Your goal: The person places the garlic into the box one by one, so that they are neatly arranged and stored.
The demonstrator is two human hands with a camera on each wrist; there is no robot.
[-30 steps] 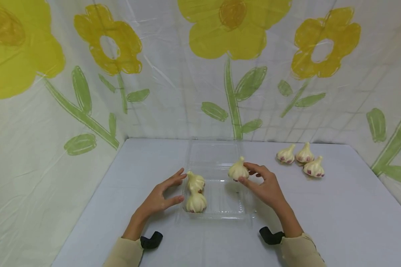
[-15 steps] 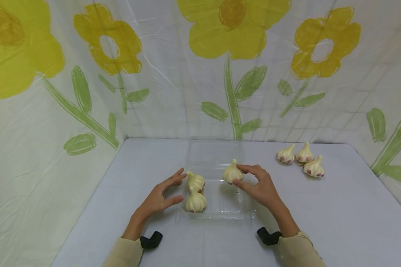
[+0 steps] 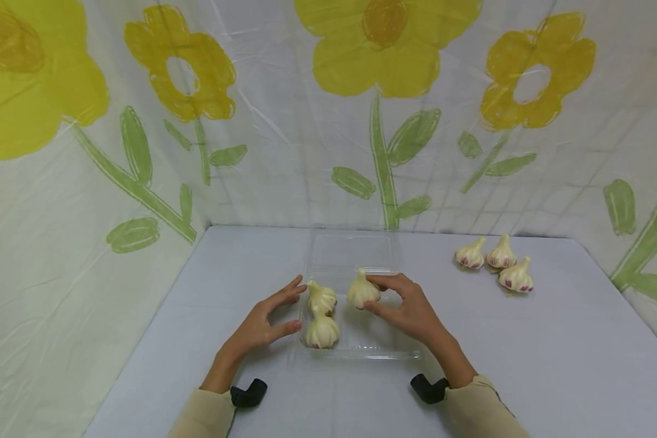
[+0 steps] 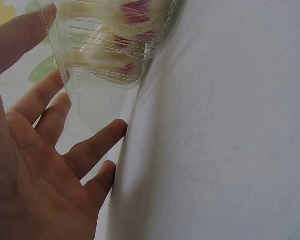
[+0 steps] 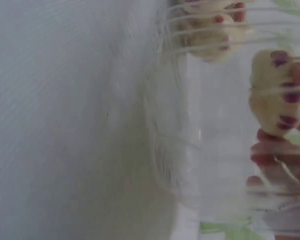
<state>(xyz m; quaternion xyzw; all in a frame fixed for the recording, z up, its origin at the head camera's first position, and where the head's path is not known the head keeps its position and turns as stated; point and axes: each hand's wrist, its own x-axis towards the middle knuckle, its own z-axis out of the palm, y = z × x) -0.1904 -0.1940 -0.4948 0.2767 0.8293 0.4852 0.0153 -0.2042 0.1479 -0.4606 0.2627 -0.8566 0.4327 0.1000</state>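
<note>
My right hand [image 3: 407,307] pinches a garlic bulb [image 3: 362,290] by its side, stem up, over the clear plastic container [image 3: 361,353]. Through the container's wall, the right wrist view shows this held garlic bulb [image 5: 272,95] with its purple patches. Two more garlic bulbs, a rear one [image 3: 322,299] and a front one [image 3: 322,333], sit along the container's left side. My left hand [image 3: 265,319] has its fingers spread at that left edge. In the left wrist view the fingertips of my left hand [image 4: 45,150] touch the container's rim [image 4: 57,50].
Three garlic bulbs [image 3: 502,252] lie grouped at the back right of the white-covered table [image 3: 553,353]. The container's clear lid [image 3: 353,250] lies opened away behind it. A flower-printed curtain [image 3: 285,152] hangs along the table's back edge.
My right hand has carried the garlic bulb leftward and slightly lower, closer to the two bulbs in the container. The left hand has stayed in place.
</note>
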